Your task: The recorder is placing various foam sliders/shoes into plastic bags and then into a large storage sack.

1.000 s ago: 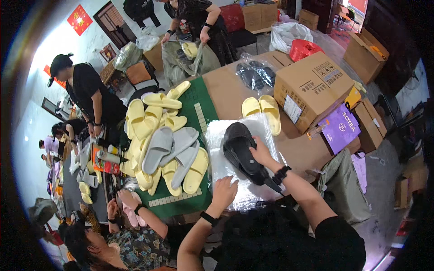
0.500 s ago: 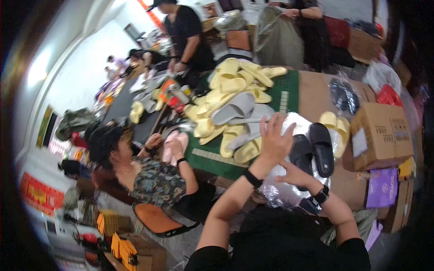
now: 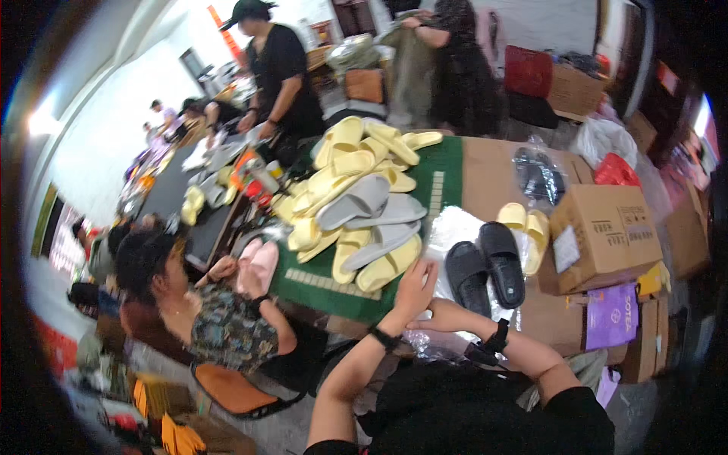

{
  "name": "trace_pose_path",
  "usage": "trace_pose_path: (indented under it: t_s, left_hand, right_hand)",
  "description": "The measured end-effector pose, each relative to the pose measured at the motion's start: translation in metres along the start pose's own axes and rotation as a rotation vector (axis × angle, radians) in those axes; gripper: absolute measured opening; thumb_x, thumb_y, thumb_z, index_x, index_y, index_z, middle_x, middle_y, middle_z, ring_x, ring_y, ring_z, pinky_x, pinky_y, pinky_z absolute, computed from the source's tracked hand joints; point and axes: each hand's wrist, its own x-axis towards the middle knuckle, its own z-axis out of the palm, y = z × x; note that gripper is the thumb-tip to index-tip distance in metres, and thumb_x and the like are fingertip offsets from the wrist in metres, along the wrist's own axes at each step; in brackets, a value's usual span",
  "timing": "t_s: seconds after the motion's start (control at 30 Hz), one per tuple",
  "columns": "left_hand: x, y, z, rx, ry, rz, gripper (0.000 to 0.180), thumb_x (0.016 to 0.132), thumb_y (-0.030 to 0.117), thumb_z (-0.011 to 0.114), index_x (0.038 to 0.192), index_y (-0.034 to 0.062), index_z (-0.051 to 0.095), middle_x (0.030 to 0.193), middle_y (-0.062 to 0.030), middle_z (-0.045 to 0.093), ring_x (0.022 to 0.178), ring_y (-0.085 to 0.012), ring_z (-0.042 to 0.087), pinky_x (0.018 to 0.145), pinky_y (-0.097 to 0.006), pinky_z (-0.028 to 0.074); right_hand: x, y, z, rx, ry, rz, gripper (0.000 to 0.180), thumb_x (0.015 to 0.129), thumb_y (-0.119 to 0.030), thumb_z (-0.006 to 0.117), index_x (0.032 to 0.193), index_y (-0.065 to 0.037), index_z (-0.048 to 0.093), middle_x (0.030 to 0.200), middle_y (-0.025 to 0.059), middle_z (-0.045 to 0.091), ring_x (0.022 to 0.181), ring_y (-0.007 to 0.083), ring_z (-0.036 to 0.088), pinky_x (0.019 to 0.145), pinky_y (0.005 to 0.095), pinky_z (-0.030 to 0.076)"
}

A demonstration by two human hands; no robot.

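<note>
My left hand [image 3: 414, 294] is at the near edge of the table, its back toward me. Its fingers look drawn together, and their tips and palm are turned out of sight. My right hand [image 3: 446, 317] reaches across and meets it near the wrist; most of its fingers are hidden there. Just beyond my hands, a pair of black slide sandals [image 3: 486, 267] lies on clear plastic wrapping [image 3: 447, 231]. To the left, a heap of yellow slippers [image 3: 334, 171] with grey slippers [image 3: 388, 211] among them lies on a green mat [image 3: 303, 290].
Yellow slippers [image 3: 535, 236] lie beside a cardboard box [image 3: 605, 235] at the right. Beyond is a bagged dark pair [image 3: 539, 173]. At left, a seated person [image 3: 235, 322] handles pink slippers [image 3: 260, 262]. An orange chair [image 3: 231, 387] stands near. Another person [image 3: 282, 76] stands beyond the table.
Both hands have come down toward me and together; before, they were apart with fingers spread. The view has shifted, so the table sits further left and lower. The black sandals remain on the plastic.
</note>
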Motion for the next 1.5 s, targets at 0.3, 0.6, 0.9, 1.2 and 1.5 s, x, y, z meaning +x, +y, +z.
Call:
trace_pose_path:
  t_s: [0.3,0.6,0.9,1.2,1.5]
  left_hand:
    - [-0.082,-0.052,0.005,0.452,-0.726,0.496,0.041,0.080,0.019,0.057,0.121,0.0164,0.052,0.130,-0.0191,0.039,0.121,-0.0366,0.037,0.098,-0.046,0.031]
    - [-0.096,-0.101,0.048,0.877,-0.968,0.529,0.059,0.081,0.043,0.055,0.135,0.0400,0.031,0.141,-0.0161,0.026,0.124,-0.0412,0.030,0.098,-0.052,0.029]
    - [-0.089,-0.093,0.044,0.851,-1.082,0.619,0.071,0.078,0.050,0.055,0.137,0.0194,0.032,0.140,-0.0104,0.030,0.113,-0.0392,0.040,0.085,-0.046,0.040]
    - [-0.048,-0.143,0.079,0.376,-0.930,0.659,0.040,0.072,0.010,0.054,0.112,0.0029,0.051,0.119,-0.0217,0.042,0.110,-0.0383,0.041,0.091,-0.043,0.039]
    - [-0.013,-0.104,0.070,0.333,-0.814,0.414,0.032,0.088,0.012,0.043,0.118,0.0045,0.052,0.100,-0.0223,0.060,0.088,-0.0329,0.059,0.077,-0.039,0.048]
  right_hand:
    - [-0.025,0.167,-0.033,-0.431,0.639,0.511,0.023,0.074,-0.020,0.056,0.091,-0.011,0.068,0.126,0.0330,0.040,0.115,0.0436,0.040,0.097,0.0436,0.033]
    - [0.017,0.189,-0.035,-0.560,0.337,0.493,0.032,0.068,-0.024,0.059,0.094,-0.006,0.068,0.143,0.0195,0.023,0.127,0.0384,0.029,0.099,0.0483,0.030]
    - [-0.036,0.175,-0.007,-0.071,0.759,0.370,0.040,0.069,-0.024,0.063,0.093,0.008,0.062,0.136,0.0208,0.035,0.121,0.0383,0.035,0.100,0.0432,0.030]
    - [-0.168,0.055,-0.003,0.593,0.331,0.365,0.042,0.073,0.001,0.054,0.115,0.004,0.049,0.117,0.0108,0.051,0.097,0.0158,0.051,0.083,0.0274,0.042]
    - [-0.169,0.034,0.055,0.757,0.011,0.496,0.033,0.077,-0.001,0.052,0.110,0.003,0.052,0.098,0.0038,0.060,0.089,0.0131,0.052,0.080,0.0268,0.042]
